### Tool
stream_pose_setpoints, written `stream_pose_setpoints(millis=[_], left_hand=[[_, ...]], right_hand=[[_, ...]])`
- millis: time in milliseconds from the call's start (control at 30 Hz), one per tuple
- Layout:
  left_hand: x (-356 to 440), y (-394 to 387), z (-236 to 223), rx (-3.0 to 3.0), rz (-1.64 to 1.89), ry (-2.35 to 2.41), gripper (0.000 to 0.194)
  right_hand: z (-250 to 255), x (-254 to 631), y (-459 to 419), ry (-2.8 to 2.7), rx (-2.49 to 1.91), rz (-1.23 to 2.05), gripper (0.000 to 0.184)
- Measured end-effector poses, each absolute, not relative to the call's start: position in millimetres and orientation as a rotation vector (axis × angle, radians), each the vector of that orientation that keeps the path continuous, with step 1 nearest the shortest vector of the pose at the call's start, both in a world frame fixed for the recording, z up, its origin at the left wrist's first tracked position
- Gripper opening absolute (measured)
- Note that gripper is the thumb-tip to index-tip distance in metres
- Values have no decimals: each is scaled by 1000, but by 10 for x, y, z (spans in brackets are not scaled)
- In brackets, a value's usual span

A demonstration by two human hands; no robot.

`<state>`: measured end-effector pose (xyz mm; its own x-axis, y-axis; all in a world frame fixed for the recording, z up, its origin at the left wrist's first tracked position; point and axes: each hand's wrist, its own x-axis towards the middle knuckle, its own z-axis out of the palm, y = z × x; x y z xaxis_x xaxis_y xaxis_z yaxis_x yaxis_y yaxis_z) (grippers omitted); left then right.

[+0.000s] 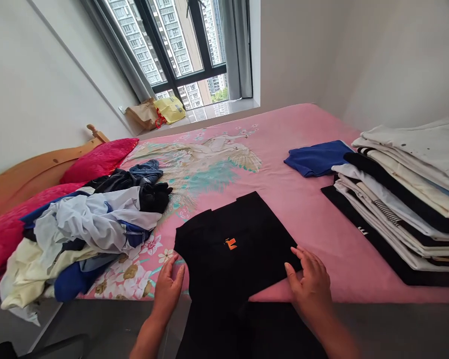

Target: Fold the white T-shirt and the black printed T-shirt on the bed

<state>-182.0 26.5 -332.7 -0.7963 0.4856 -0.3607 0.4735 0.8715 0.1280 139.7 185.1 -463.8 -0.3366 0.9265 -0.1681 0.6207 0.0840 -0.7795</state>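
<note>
A small orange logo sits on the chest of a black knit T-shirt, but its shape can't be read as any brand. A small white print shows on a black garment at the bottom of a stack of folded clothes, too small to read, and the print on a glossy yellow plastic bag is also illegible.

The T-shirt lies flat on the near edge of the bed, its lower part hanging over the side towards the person. It lies between the two hands. The left hand is open and unclenched, its fingertips at the shirt's left edge. The right hand is also open, with spread fingers resting on the shirt's right edge and grasping nothing.

The bed is covered by a smooth pink bedspread printed with a pale bird, teal plumage and flowers. To the left lies a loose, crumpled heap of pale, blue and black clothes, against plump crimson cushions and a rounded wooden headboard. A folded royal-blue garment lies just left of the neat stack. A brown paper bag sits beside the yellow bag on the windowsill, below a dark-framed window with grey curtains.
</note>
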Motion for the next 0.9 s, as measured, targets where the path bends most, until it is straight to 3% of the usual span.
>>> stream_pose_setpoints(millis=[133,267,467,567,767,900], left_hand=[[-1631,172,-3326,402,277,2570,53],[-1689,136,-3374,278,465,2553,52],[-2214,412,-3465,461,220,2657,45],[-2540,654,-3598,455,143,2626,40],[-2953,997,-3876,300,23,2440,17],[-3003,1060,-3852,194,71,2264,20]], right_hand=[[-4549,1405,1864,-1968,-1546,1184,34],[-4115,1207,1681,-1980,-1249,1368,29],[-3605,782,1159,-2382,-621,1417,60],[-3641,628,984,-2440,-655,1394,66],[-3815,466,818,-2395,-905,1461,60],[-3798,410,822,-2391,-971,1482,63]])
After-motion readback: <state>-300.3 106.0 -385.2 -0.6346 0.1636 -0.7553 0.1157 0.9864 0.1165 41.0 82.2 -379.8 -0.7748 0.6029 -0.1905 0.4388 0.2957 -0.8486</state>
